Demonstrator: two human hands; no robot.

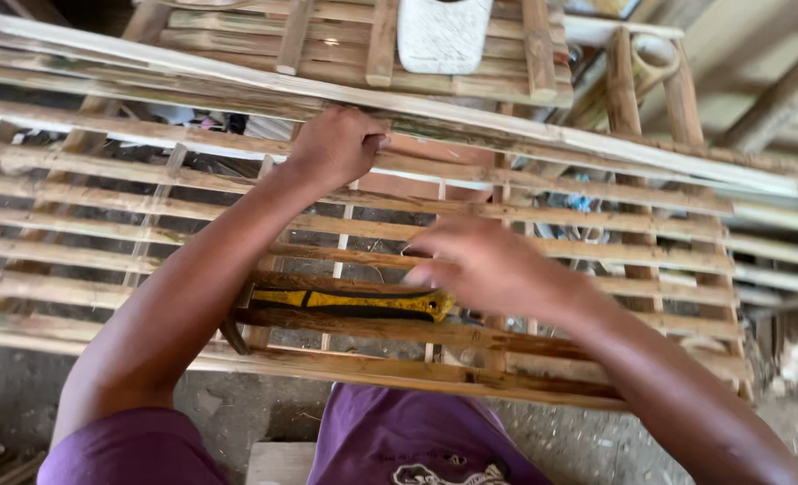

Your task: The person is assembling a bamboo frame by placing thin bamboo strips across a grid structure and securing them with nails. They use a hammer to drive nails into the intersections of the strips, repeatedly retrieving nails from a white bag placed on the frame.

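A rack of split bamboo slats lies across the whole view, and everything else is placed against it. At its left, the slats run in parallel rows nailed over thinner cross pieces, with grey ground showing through the gaps. The left arm comes up from the lower left corner across the rack, and the left hand is curled down over a slat near the rack's far edge, knuckles up, fingers closed around or pressed onto that slat; which of the two cannot be told. Nearer the rack's front edge, just right of that arm, a hammer with a yellow and black handle lies flat along the slats, its dark head at the left end pointing down past the front slat. The right hand is blurred, fingers spread loosely and holding nothing, hovering just above the right end of the hammer's handle; whether it touches the handle cannot be told. Beyond the rack's far edge, a white woven sack rests on another stack of bamboo pieces. Below the front edge, purple clothing shows.
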